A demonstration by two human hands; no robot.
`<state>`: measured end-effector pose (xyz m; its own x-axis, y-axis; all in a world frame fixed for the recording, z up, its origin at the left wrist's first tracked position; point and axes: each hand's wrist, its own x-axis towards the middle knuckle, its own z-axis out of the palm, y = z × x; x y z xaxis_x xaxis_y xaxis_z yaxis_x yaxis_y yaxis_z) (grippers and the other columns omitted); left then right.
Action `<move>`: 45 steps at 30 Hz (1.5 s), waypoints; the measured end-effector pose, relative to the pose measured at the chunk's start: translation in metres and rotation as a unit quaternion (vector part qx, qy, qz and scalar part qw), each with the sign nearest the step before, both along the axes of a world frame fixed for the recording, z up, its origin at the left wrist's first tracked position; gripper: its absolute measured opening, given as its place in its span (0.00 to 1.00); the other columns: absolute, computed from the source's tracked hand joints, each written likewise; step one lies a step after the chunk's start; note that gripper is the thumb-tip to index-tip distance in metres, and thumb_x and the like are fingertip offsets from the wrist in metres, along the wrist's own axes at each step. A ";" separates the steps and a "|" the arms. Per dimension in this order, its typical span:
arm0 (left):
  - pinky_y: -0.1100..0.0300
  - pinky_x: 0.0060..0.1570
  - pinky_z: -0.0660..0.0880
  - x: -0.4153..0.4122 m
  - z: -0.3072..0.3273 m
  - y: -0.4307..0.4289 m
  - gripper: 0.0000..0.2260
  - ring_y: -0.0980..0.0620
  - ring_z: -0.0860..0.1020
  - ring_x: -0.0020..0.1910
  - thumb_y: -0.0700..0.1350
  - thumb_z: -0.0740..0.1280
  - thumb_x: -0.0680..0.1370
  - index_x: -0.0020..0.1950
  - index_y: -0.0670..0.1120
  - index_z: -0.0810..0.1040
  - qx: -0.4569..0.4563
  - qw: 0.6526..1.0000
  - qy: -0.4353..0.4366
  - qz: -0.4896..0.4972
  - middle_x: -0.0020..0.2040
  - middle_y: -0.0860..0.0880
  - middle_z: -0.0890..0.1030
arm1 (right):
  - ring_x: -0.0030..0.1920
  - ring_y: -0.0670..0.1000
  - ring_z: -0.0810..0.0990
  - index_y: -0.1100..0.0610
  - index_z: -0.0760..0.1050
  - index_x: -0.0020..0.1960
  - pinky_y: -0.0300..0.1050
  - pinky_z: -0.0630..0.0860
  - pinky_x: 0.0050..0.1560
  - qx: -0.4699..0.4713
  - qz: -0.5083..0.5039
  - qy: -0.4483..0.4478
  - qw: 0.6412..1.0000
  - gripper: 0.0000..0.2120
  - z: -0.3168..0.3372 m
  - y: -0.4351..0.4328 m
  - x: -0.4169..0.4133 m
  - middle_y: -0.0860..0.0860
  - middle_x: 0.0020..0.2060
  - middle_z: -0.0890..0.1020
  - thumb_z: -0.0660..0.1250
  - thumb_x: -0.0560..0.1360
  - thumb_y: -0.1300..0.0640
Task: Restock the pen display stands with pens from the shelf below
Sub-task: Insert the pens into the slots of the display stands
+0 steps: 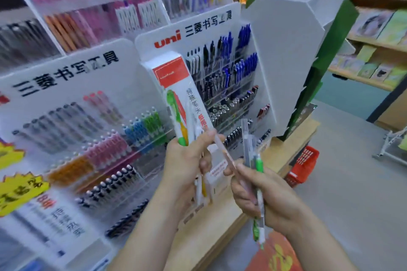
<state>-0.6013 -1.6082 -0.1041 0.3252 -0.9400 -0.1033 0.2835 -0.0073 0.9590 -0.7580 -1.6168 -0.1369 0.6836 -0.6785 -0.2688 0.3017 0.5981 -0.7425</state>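
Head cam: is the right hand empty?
No, the right hand grips several pens, one with a green top, while the left hand holds the pen box.

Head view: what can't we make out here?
All head view.
1. Pens in right hand: count unclear, blurred, fingers cover barrels.
2. Left hand: grips pens; whether also the box behind, its fingers hide.
3. Yellow tags: cut off by left edge, print blurred.

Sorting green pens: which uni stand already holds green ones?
The left uni stand: green pens sit beside light-blue ones; the right uni stand shows mainly blue and black.
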 end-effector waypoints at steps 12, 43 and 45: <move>0.61 0.24 0.63 0.053 0.009 0.035 0.04 0.52 0.64 0.23 0.38 0.73 0.72 0.46 0.42 0.81 -0.025 0.976 -0.072 0.204 0.28 0.47 0.72 | 0.22 0.46 0.62 0.62 0.79 0.46 0.34 0.57 0.21 -0.138 0.036 0.136 0.980 0.16 0.011 -0.028 0.044 0.53 0.28 0.71 0.71 0.68 0.50; 0.58 0.30 0.68 0.154 0.108 0.029 0.12 0.53 0.72 0.30 0.49 0.72 0.74 0.33 0.51 0.72 0.106 0.799 -0.489 0.333 0.31 0.53 0.75 | 0.23 0.43 0.65 0.57 0.81 0.45 0.33 0.63 0.24 -0.487 -0.089 0.043 0.868 0.01 0.170 -0.099 0.187 0.48 0.27 0.73 0.73 0.74 0.60; 0.60 0.28 0.67 0.161 0.106 0.023 0.10 0.54 0.72 0.30 0.49 0.72 0.74 0.36 0.53 0.72 0.123 0.794 -0.506 0.314 0.31 0.54 0.74 | 0.22 0.41 0.67 0.61 0.81 0.46 0.29 0.63 0.25 -0.488 -0.062 0.079 0.867 0.04 0.157 -0.098 0.195 0.46 0.24 0.71 0.73 0.74 0.60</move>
